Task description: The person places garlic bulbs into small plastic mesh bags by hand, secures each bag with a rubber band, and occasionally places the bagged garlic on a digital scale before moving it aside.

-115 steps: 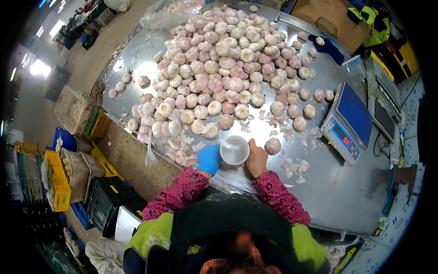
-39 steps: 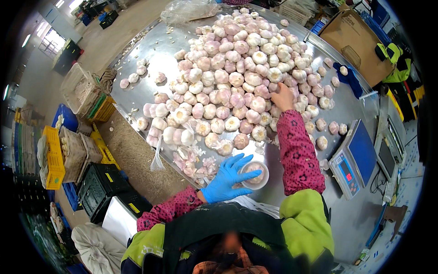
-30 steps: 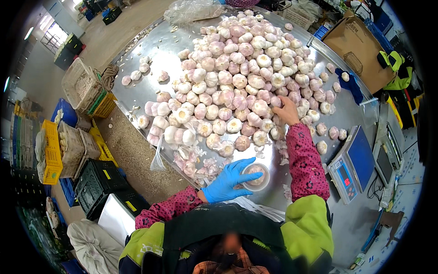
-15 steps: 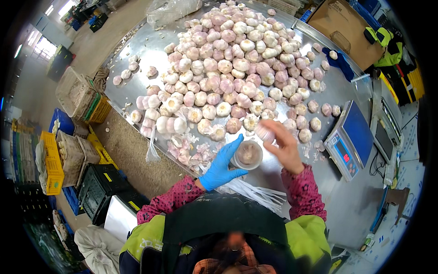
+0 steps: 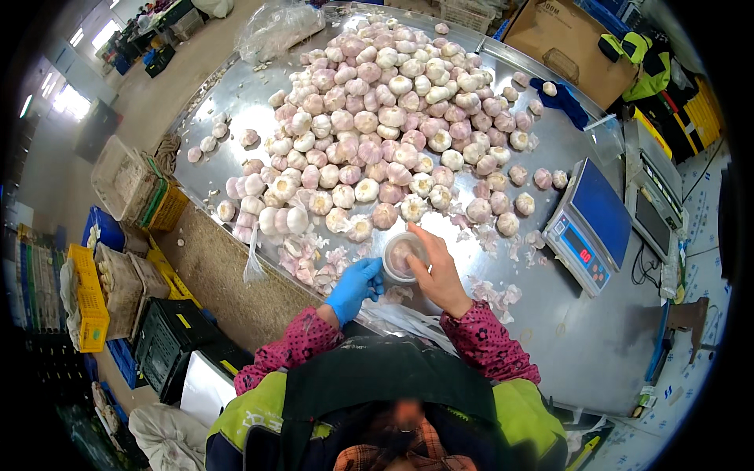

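A round clear plastic cup (image 5: 389, 267) stands near the front of the metal table, with something pinkish inside that I cannot make out well. My bare right hand (image 5: 441, 275) reaches in from the right, its index finger and thumb across the cup's rim, gripping it. On the cup's left side is my left hand (image 5: 355, 289) in a blue glove, fingers curled together close to the rim; whatever they may hold is hidden. Beyond both hands rises a large heap of garlic bulbs (image 5: 365, 122), white to pale purple.
A blue-topped scale (image 5: 593, 220) sits to the right. Garlic skins (image 5: 310, 263) are scattered left of the cup, beside bagged bulbs (image 5: 283, 220). White strips (image 5: 400, 318) lie by my apron. An open cardboard box (image 5: 569, 43) is at the far right, crates (image 5: 86, 298) at the left.
My right hand has come down onto the cup, and the garlic bulb it held no longer shows in its fingers. My left hand has let go of the cup's side and curled up.
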Tool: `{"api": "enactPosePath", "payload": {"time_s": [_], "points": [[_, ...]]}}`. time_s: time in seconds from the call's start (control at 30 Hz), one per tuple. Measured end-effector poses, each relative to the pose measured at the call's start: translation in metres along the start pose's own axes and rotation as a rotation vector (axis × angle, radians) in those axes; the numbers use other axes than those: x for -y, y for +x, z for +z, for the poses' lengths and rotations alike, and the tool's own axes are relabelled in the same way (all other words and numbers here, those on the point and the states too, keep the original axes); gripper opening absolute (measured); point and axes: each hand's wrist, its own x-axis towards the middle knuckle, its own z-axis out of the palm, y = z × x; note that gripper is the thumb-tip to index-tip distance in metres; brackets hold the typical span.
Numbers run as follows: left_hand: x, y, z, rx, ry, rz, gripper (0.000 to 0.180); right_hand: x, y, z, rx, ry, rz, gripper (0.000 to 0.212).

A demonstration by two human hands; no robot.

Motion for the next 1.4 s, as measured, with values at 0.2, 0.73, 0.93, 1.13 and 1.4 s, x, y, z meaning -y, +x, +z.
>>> {"api": "enactPosePath", "payload": {"time_s": [0.2, 0.73, 0.93, 1.13, 1.4], "points": [[-0.065, -0.029, 0.031, 0.168, -0.175, 0.276, 0.010, 0.001, 0.004, -0.026, 0.121, 0.124, -0.080, 0.064], [-0.095, -0.050, 0.058, 0.126, 0.190, 0.730, 0.029, -0.009, 0.046, -0.140, -0.942, 0.161, 0.025, 0.017], [-0.043, -0.043, 0.018, -0.097, 0.259, 0.585, 0.026, -0.098, 0.001, -0.297, -1.302, 0.286, 0.305, 0.028], [-0.016, -0.040, 0.028, -0.123, 0.914, 0.913, 0.057, -0.210, -0.036, -0.375, -1.620, 0.421, 0.485, 0.027], [-0.022, -0.014, 0.069, -0.141, 1.436, 1.138, 0.075, -0.243, -0.091, -0.383, -1.412, 0.608, 0.573, 0.029]]}}
